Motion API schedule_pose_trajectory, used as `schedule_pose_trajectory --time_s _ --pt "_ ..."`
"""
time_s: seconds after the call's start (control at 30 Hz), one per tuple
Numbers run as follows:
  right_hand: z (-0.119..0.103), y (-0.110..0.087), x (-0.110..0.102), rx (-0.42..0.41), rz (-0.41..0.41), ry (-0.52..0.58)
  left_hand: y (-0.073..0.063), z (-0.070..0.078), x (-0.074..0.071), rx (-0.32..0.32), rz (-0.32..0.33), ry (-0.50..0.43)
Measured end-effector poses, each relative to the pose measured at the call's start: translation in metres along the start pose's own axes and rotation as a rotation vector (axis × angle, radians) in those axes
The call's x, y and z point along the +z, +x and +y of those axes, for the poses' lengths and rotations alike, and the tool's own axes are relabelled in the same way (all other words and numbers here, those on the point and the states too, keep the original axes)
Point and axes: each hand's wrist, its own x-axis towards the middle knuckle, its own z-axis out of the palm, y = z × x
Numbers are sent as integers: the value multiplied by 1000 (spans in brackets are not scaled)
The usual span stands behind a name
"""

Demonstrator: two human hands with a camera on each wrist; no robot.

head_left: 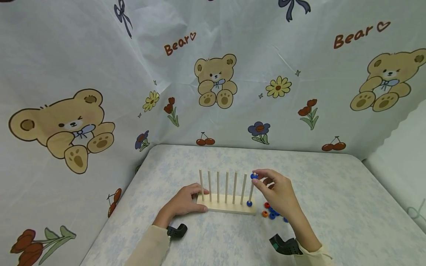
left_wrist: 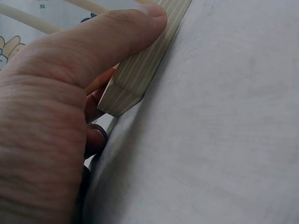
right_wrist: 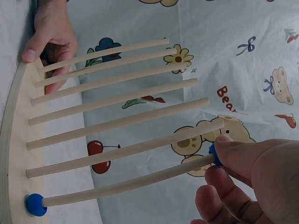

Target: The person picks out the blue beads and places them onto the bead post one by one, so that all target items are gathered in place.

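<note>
Cream sleeves (head_left: 149, 245) lie nearest, before the rack (head_left: 229, 208) on the worktop (head_left: 216, 240). At its left end the left hand (head_left: 185, 201) grips it, thumb in front. At its right end the right hand (head_left: 279, 188) pinches a blue bead (head_left: 254, 176) around the last peg (head_left: 252, 191)'s top; a second bead (head_left: 249, 204) sits at that peg's foot. Loose beads (head_left: 272, 216) lie right of the rack.

My bare left hand (head_left: 186, 200) is held low, its thumb (left_wrist: 112, 37) extended and opposed to the fingers in a grip. My bare right hand (head_left: 279, 188) is raised higher, thumb (right_wrist: 240, 154) and forefinger pinching, the other fingers (right_wrist: 233, 198) bent beneath. Both forearms reach forward and converge, the left wrist (head_left: 162, 218) and right wrist (head_left: 304, 229) emerging from pale cream sleeves (head_left: 148, 247).
</note>
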Motion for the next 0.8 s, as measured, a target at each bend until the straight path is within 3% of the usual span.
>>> schedule_pose_trajectory --time_s 0.43,0.8 --pt "1 -1 0 -1 7 -10 0 0 0 3 -7 23" --pt "0 -1 -1 13 8 -19 -1 2 -1 8 -2 -13"
